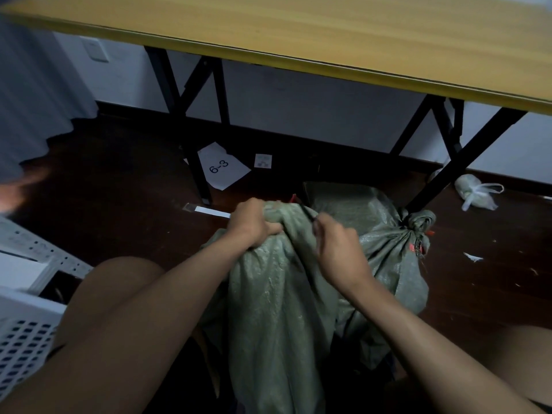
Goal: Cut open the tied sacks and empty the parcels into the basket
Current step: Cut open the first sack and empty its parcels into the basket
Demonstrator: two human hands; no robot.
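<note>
A grey-green woven sack [277,297] stands between my knees on the dark floor. My left hand [251,224] grips its bunched neck. My right hand [340,249] holds a thin dark tool [307,213] whose tip lies against the neck, by a bit of red tie [293,198]. A second green sack [385,234] lies behind it, its neck knotted with red ties at the right. The white perforated basket [21,348] stands at the lower left.
A wooden folding table [328,40] with black crossed legs [191,121] spans the space above the sacks. On the floor lie a paper marked 6-3 [222,167], a small label, a white strip and a tied plastic bag [475,191] at the right. A grey curtain hangs at the left.
</note>
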